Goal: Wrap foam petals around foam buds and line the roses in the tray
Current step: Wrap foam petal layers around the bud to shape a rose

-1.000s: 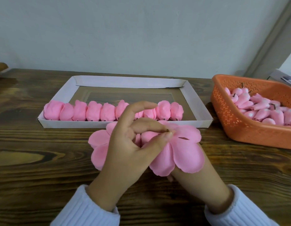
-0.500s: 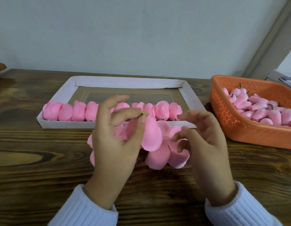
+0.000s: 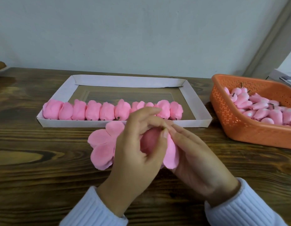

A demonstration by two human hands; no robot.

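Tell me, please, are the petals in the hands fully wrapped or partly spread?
Partly spread: several petals fan out flat left of the left hand, while the right hand presses one against the bud.

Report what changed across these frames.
The right hand came out from under the foam petals and rose on the right. Its straight fingers now press a petal against the foam bud. The left hand keeps gripping the foam bud, and the petals to its left remain spread. The roses, tray and basket stayed put.
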